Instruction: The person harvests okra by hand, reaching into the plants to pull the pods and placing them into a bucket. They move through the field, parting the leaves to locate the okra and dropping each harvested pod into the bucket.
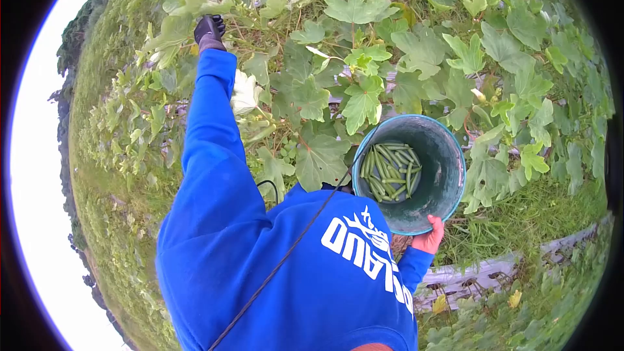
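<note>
My left hand (209,30), in a black glove, stretches far out among the broad-leaved plants. Its fingers are curled beside a leafy stem, and whatever they hold is hidden. Bare fingers of my right hand (429,235) grip the near rim of a green bucket (445,175), which tilts so that I see inside. Several long green okra pods (392,172) lie at the bucket's bottom. A pale, whitish leaf or flower (245,93) sits close to my left forearm.
Dense okra plants (364,101) spread ahead and to both sides. Strips of silvery plastic mulch (465,279) with holes run along the ground, with grass (478,240) beside them. A dark cord (286,257) crosses my blue sweatshirt (292,286). Trees line the left horizon.
</note>
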Motion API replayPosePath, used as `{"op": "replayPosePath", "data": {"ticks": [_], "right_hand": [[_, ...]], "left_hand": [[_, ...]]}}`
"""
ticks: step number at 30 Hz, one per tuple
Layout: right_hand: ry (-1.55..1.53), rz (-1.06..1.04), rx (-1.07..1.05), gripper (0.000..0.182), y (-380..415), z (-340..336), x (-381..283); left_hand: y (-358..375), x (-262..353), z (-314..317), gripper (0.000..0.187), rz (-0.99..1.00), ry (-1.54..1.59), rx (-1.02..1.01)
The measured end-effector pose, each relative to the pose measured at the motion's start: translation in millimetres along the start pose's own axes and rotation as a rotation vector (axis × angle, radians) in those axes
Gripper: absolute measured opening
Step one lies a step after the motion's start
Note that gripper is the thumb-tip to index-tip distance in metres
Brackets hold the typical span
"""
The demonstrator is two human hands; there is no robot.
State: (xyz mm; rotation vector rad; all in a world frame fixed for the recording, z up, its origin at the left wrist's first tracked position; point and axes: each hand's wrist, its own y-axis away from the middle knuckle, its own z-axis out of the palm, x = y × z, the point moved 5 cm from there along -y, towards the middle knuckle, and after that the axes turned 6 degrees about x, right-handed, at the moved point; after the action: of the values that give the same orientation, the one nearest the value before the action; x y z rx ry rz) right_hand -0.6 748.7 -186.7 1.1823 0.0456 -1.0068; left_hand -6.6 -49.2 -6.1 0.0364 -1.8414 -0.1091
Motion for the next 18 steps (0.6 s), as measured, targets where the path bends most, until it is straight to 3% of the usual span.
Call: {"op": "replayPosePath", "data": {"ticks": [2,3,5,9,11,12,15,16,17,18], "right_hand": [[-0.004,0.001,0.003,0.054,-1,7,-7],[0.016,0.012,0.037,0.054,19,8,-8],[0.048,-0.009,0.031,0.053,10,16,-8],[0.069,-0.042,0.044,0.053,3,34,-10],[0.078,-0.042,0.042,0.055,9,41,-14],[0.077,-0.046,0.051,0.055,11,40,-13],[0.063,-0.059,0.066,0.057,11,37,-10],[0.056,-0.057,0.072,0.057,11,36,-8],[0.050,-0.055,0.079,0.058,11,35,-7],[0.048,-0.058,0.080,0.058,9,36,-6]], "left_hand": [[46,37,11,0.032,0.330,0.028,-0.033],[38,42,7,0.032,0.300,0.000,-0.040],[22,75,21,0.031,0.538,0.295,-0.015],[-35,108,67,0.035,0.563,0.227,-0.011],[-54,90,91,0.040,0.477,-0.053,-0.225],[-62,77,97,0.047,0.250,-0.258,-0.292],[-185,35,134,0.052,0.930,-1.051,-0.152],[-84,63,128,0.045,0.870,-1.181,-0.222],[-84,58,130,0.042,1.028,-1.372,-0.257],[-69,60,121,0.042,0.876,-1.172,-0.227]]}}
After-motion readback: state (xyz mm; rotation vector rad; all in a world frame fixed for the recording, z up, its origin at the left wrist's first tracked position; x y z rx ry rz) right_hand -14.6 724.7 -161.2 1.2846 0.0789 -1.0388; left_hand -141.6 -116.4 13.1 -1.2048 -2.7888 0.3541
